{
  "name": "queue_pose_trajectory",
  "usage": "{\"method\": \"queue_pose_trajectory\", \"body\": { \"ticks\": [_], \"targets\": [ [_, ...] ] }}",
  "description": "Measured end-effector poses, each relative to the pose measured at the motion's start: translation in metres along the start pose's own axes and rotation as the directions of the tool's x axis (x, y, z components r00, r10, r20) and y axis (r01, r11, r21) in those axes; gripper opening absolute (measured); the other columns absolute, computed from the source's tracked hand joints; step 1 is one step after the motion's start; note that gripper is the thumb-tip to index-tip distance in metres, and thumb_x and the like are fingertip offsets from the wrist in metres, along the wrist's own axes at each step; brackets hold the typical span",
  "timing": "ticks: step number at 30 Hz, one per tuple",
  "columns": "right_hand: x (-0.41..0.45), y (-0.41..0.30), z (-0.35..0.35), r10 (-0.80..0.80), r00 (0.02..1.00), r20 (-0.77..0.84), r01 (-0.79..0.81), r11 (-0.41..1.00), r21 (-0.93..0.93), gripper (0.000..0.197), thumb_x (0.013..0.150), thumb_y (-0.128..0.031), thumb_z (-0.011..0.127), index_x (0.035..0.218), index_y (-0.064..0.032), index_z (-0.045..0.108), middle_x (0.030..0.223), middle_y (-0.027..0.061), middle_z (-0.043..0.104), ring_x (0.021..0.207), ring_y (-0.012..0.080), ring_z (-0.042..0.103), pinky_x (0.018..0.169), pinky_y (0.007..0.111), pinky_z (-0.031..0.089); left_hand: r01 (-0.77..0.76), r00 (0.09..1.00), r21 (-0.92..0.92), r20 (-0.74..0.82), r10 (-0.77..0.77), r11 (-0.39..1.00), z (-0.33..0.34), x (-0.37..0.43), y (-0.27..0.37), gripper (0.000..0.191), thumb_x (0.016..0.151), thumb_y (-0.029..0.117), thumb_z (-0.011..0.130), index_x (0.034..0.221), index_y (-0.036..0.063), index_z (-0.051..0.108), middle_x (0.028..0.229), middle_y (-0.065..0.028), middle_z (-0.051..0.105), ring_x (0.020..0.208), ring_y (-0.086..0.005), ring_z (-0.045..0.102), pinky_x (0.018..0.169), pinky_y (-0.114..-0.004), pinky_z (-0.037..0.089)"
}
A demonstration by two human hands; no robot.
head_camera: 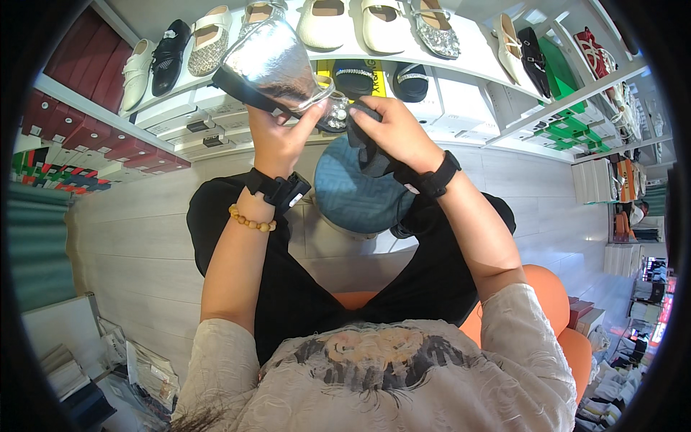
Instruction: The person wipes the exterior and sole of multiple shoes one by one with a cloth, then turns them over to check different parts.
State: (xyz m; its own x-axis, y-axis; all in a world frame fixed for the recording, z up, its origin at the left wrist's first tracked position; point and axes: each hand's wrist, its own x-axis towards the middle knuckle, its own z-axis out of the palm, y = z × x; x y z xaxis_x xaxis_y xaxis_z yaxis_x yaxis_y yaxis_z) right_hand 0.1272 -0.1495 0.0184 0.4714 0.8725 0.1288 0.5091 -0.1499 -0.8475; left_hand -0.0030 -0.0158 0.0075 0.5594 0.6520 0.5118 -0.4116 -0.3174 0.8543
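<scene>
My left hand (pixel 280 135) grips a shiny silver shoe (pixel 270 59) by its lower end. The shoe has a black sole, thin silver straps and a patch of pearl-like beads and stones, and it is raised in front of the display shelf. A dark grey cloth (pixel 370 148) is bunched in my right hand (pixel 397 129), pinched between thumb and fingers. The cloth sits right beside the beaded part, though whether it touches there I cannot tell. Its lower end hangs over a round stool (pixel 351 189) with a blue quilted top, between my knees.
A white shelf (pixel 475 46) ahead holds several shoes, including a cream pair (pixel 383 27) and a black lace-up shoe (pixel 170 56). Underneath are black slippers (pixel 353 78) and white shoeboxes (pixel 459 108). Dark red boxes (pixel 92 135) line the left; an orange seat (pixel 545 297) is under me.
</scene>
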Motion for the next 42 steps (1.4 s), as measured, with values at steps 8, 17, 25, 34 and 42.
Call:
{"method": "queue_pose_trajectory", "body": {
  "ticks": [8,17,25,34,42],
  "targets": [
    [0.009,0.014,-0.031,0.09,0.995,-0.05,-0.092,0.995,-0.049,0.028,0.087,-0.024,0.052,0.085,0.0031,0.06,0.06,0.0129,0.058,0.055,0.0212,0.058,0.055,0.032,0.044,0.251,0.968,-0.262,0.092,-0.235,0.932,-0.007,0.0,0.006,0.044,0.075,-0.001,0.065,0.114,0.0002,0.045,0.105,-0.0083,0.057,0.092,-0.0152,0.058,0.081,-0.027,0.046],
    [0.008,0.032,-0.015,-0.09,0.98,0.177,0.087,0.996,0.025,0.029,0.086,-0.023,0.053,0.096,0.0034,0.061,0.077,0.017,0.063,0.073,0.0236,0.059,0.069,0.03,0.045,0.445,0.839,-0.243,0.448,-0.307,0.862,-0.011,-0.003,0.009,0.051,0.074,0.0,0.065,0.12,-0.0017,0.042,0.11,-0.0097,0.057,0.095,-0.0151,0.057,0.085,-0.028,0.045],
    [0.006,0.007,-0.018,-0.127,0.979,0.158,0.102,0.982,0.158,0.026,0.09,-0.015,0.049,0.109,0.003,0.056,0.092,0.0141,0.064,0.084,0.0195,0.059,0.079,0.029,0.045,0.546,0.755,-0.215,0.545,-0.365,0.81,-0.009,-0.005,0.007,0.049,0.073,0.0,0.066,0.117,-0.0031,0.045,0.1,-0.007,0.058,0.092,-0.0129,0.057,0.081,-0.027,0.047],
    [0.007,0.012,-0.025,-0.104,0.924,0.367,0.084,0.994,0.069,0.028,0.089,-0.007,0.048,0.113,0.0035,0.055,0.101,0.012,0.064,0.093,0.016,0.057,0.085,0.028,0.043,0.538,0.771,-0.304,0.555,-0.313,0.786,-0.013,-0.006,0.006,0.053,0.072,0.004,0.067,0.12,-0.0031,0.045,0.105,-0.0074,0.059,0.095,-0.0151,0.057,0.085,-0.028,0.045],
    [0.011,0.007,-0.03,-0.068,0.979,0.193,0.017,0.967,0.256,0.025,0.092,-0.017,0.053,0.104,0.0039,0.061,0.088,0.0022,0.065,0.08,0.0053,0.054,0.074,0.022,0.045,0.545,0.738,-0.177,0.565,-0.368,0.82,-0.007,-0.005,0.004,0.056,0.072,-0.002,0.068,0.122,-0.0001,0.043,0.11,-0.0077,0.056,0.096,-0.014,0.056,0.085,-0.028,0.046]
  ]
}}
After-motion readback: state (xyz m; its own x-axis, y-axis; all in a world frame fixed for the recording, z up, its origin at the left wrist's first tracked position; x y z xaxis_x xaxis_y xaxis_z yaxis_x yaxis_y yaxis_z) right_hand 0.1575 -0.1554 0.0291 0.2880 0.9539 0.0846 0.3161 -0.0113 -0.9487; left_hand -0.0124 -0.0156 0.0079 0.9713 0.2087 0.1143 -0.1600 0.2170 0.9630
